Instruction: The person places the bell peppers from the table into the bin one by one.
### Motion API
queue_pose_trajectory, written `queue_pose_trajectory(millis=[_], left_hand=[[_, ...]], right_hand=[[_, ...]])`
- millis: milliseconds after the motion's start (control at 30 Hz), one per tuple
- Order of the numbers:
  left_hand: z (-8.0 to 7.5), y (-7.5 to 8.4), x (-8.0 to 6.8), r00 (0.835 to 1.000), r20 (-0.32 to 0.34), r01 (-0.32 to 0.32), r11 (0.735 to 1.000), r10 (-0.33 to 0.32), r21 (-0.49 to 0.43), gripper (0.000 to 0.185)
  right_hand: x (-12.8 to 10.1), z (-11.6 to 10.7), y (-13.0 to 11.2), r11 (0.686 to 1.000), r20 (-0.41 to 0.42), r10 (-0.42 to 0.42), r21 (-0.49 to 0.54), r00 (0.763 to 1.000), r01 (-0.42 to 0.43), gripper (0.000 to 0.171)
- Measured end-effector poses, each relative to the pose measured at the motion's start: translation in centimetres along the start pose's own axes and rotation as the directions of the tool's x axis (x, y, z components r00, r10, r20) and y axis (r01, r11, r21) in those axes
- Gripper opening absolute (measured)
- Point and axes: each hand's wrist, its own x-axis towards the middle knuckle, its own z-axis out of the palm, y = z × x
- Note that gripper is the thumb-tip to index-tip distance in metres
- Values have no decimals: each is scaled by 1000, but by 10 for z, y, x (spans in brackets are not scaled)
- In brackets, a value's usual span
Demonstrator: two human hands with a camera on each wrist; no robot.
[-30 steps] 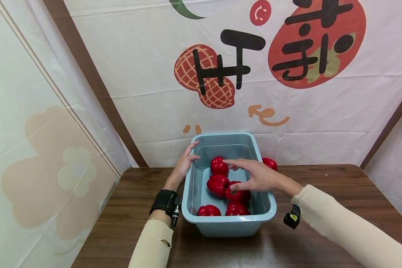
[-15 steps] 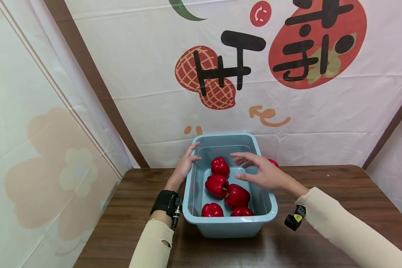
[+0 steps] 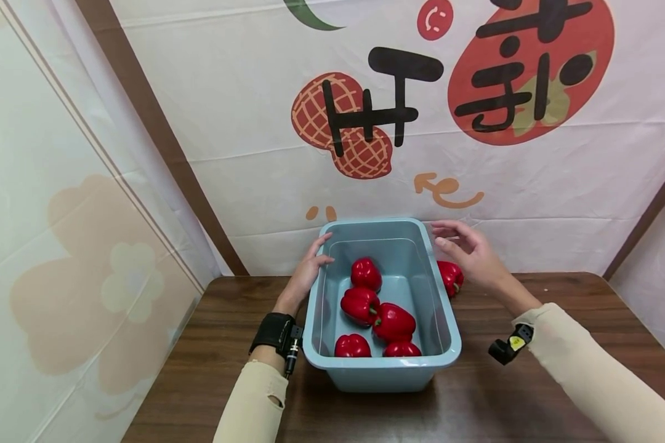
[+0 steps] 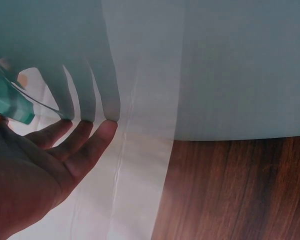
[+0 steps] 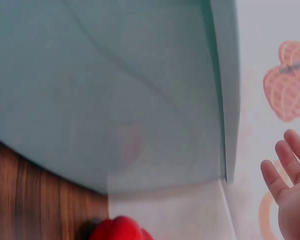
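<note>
A light blue plastic bin (image 3: 382,364) stands on the table with several red bell peppers (image 3: 394,322) inside. My left hand (image 3: 305,274) holds its left rim, thumb and forefinger over the edge; in the left wrist view the other fingertips (image 4: 109,129) touch the outer wall. My right hand (image 3: 476,255) is in the air past the right rim, fingers loosely bent around nothing. Just below it, a red bell pepper (image 3: 451,278) lies on the table against the bin's right side. The right wrist view shows this pepper (image 5: 121,230) partly, at the bottom edge.
The dark wooden table (image 3: 532,369) extends to both sides of the bin. A white printed cloth (image 3: 244,123) hangs close behind it, and another cloth (image 3: 77,277) hangs on the left.
My right hand has moved from over the bin out past its right rim. The peppers in the bin shifted slightly, then settled. My left hand stays on the left rim.
</note>
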Motion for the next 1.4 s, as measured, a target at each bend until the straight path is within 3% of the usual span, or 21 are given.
queue_pose_trajectory(millis=[167,700,1000,1400], left_hand=[[-1,0,-2,1000,16,-1,1000,1,-16,59],[2,-3,-3,1000,18,2,1000,-2,-26,58],[1,0,-4,999,38,19,999,-17,-44,58],[0,1,-2,1000,20,1,999,-1,-35,59]], right_hand=[[-4,-9,12,998,-52,33,-53,998,-36,38],[-12,-22,47,992,-123,98,-61,987,-106,40],[-13,-22,70,980,-129,122,-144,984,-140,48],[-8,-14,116,961,-89,226,-142,970,-237,56]])
